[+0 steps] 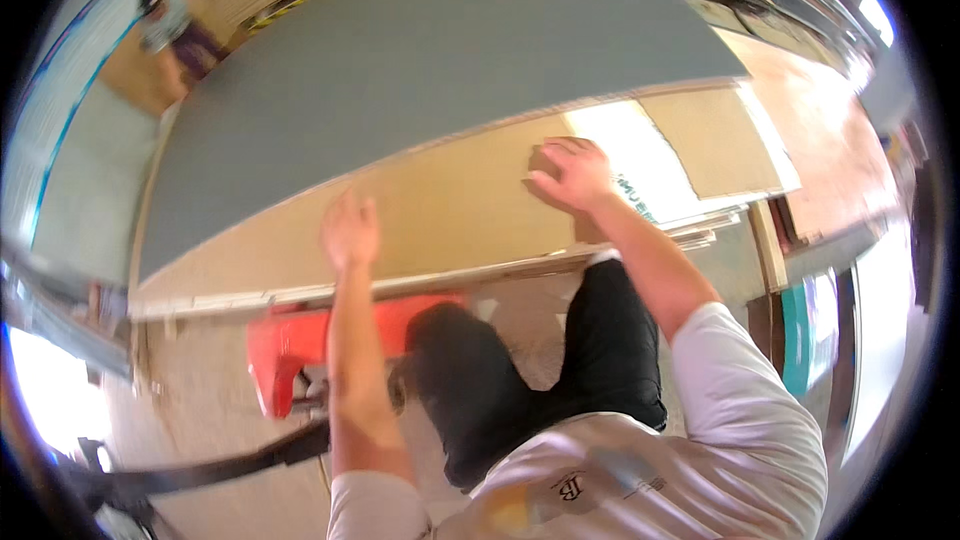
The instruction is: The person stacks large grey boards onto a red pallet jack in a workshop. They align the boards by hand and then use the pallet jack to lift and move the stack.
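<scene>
Tan board [450, 210] under both hands [352, 230]

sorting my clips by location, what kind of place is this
Probably a panel or board workshop or warehouse. A large grey board lies on a stack of tan sheets, both hands, left and right, rest on the stack, and a red pallet truck stands below.
</scene>
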A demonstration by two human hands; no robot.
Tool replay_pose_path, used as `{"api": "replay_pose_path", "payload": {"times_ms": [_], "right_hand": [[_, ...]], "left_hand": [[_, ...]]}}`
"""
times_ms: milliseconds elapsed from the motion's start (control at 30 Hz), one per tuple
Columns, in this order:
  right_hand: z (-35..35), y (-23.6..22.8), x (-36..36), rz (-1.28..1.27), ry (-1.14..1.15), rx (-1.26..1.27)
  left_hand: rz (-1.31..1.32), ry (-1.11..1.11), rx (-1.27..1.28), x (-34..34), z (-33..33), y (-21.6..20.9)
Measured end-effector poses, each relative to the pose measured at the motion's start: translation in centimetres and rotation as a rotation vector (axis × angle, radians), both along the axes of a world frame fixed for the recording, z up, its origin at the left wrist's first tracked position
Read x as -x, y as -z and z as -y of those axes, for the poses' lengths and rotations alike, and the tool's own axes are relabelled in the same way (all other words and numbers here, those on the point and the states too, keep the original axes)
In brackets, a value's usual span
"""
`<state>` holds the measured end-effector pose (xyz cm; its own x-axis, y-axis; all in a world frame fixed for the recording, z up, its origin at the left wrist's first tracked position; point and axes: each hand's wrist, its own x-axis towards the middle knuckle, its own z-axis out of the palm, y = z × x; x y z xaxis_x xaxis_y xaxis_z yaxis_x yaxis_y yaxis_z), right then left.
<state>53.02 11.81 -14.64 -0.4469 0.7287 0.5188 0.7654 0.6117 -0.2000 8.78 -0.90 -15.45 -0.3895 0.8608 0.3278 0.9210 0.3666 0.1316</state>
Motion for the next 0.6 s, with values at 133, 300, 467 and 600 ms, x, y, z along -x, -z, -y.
{"api": "replay_pose_path", "payload": {"times_ms": [133, 300, 467, 600], "right_hand": [[0.5, -1.3, 0.1, -0.040, 0.000, 0.161], [0.4, -1.2, 0.4, 0.066, 0.048, 0.158], [0.3, -1.4, -0.2, -0.040, 0.013, 0.261], [2.9, -2.5, -2.9, -0.146, -0.029, 0.475]], "left_hand": [[0.022, -0.009, 0.053, 0.6, 0.3, 0.0], [0.002, -0.001, 0.114, 1.6, 0.5, -0.7], [0.024, 0.011, 0.080, 2.2, 0.3, -0.4], [-0.002, 0.056, 0.077, 2.3, -1.1, 0.4]]}}
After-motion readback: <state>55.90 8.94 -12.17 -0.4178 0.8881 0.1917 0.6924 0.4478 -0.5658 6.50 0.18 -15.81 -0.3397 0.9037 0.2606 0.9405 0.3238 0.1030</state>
